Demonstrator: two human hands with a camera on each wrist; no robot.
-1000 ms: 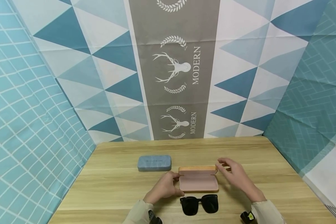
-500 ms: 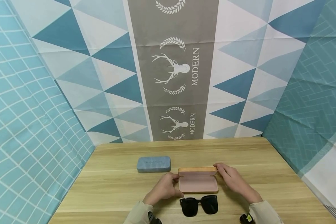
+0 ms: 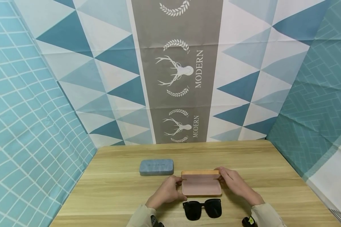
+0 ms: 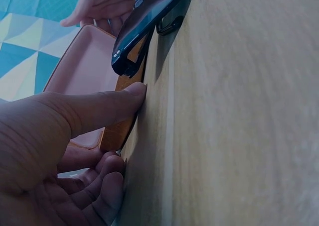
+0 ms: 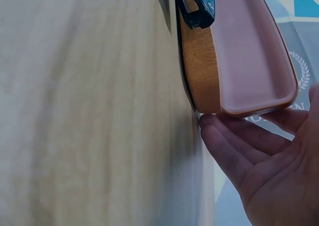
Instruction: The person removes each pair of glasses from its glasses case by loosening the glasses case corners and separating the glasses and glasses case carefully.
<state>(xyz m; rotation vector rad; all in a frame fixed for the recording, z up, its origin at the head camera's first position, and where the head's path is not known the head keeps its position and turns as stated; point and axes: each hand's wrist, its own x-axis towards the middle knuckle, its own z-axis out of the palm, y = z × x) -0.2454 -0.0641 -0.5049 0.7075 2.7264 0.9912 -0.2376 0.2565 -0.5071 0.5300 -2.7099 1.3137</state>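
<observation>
An open glasses case [image 3: 201, 188] with a pink lining and a tan-brown outside lies on the table, its lid raised at the back. My left hand [image 3: 166, 191] grips its left end, thumb at the front side and fingers toward the back, as the left wrist view shows. At the other end, my right hand [image 3: 236, 183] touches the case and the lid's corner with fairly straight fingers. In the right wrist view its fingertips [image 5: 209, 124] meet the case's end close to the tabletop. Black sunglasses [image 3: 193, 210] lie just in front of the case.
A closed blue glasses case [image 3: 156, 167] lies behind my left hand. The wooden table [image 3: 116, 186] ends at patterned cloth walls at the back and sides. A watch [image 3: 249, 221] shows at my right wrist.
My right hand has moved left and closer, from hovering near the lid's right corner to touching it. The left hand, both cases and the sunglasses stay in place.
</observation>
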